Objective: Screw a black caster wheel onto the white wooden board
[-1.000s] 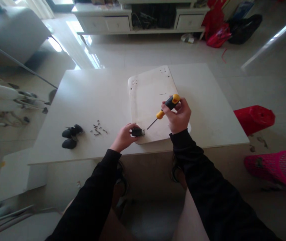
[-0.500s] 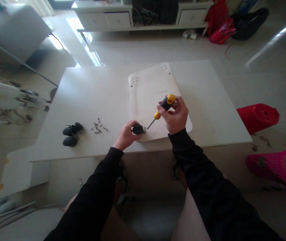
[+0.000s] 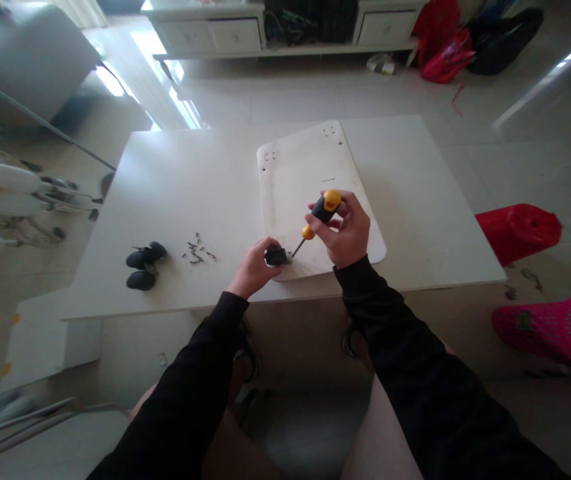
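Observation:
A black caster wheel [image 3: 275,256] with a metal mounting plate sits at the near left corner of a white board [image 3: 305,200]. My left hand [image 3: 254,267] is closed around the caster from the left. In my right hand [image 3: 348,230] is a yellow and black screwdriver [image 3: 326,207], its handle gripped by the fingers. The screwdriver slants down to the left, and its tip is at the caster's metal plate. Whether the tip sits in a screw is too small to tell. Groups of small holes show at the board's far corners.
Several loose screws [image 3: 196,251] lie on the white table [image 3: 205,180] left of my hands, beside several black casters [image 3: 141,267]. On the floor to the right are a red bin [image 3: 515,233] and a pink basket [image 3: 555,333]. A white cabinet [image 3: 235,37] stands beyond the table.
My right hand has shifted slightly left, and the screwdriver stands steeper, its tip closer to the caster's plate. My left hand keeps its hold on the caster.

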`<action>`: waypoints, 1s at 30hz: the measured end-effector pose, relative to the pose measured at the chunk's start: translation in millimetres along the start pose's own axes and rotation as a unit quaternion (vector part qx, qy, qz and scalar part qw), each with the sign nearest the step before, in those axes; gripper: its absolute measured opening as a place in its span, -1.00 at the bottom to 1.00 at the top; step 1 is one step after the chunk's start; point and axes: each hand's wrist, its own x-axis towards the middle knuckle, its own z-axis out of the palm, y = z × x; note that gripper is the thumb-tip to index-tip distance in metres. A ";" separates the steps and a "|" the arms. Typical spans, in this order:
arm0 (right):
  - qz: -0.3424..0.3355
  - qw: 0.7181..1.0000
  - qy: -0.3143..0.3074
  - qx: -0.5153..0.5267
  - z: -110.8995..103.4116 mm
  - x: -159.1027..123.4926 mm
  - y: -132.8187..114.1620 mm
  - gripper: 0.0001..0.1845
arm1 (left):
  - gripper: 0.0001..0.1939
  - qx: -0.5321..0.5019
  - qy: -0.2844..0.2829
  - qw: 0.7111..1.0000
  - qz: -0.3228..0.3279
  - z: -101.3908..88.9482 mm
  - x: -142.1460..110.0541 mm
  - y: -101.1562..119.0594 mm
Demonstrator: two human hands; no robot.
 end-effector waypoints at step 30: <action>-0.029 0.999 -0.036 -0.008 2.2 -4.1 -1.6 -0.55 | -0.63 0.040 0.011 0.999 0.027 4.8 -0.1 10.6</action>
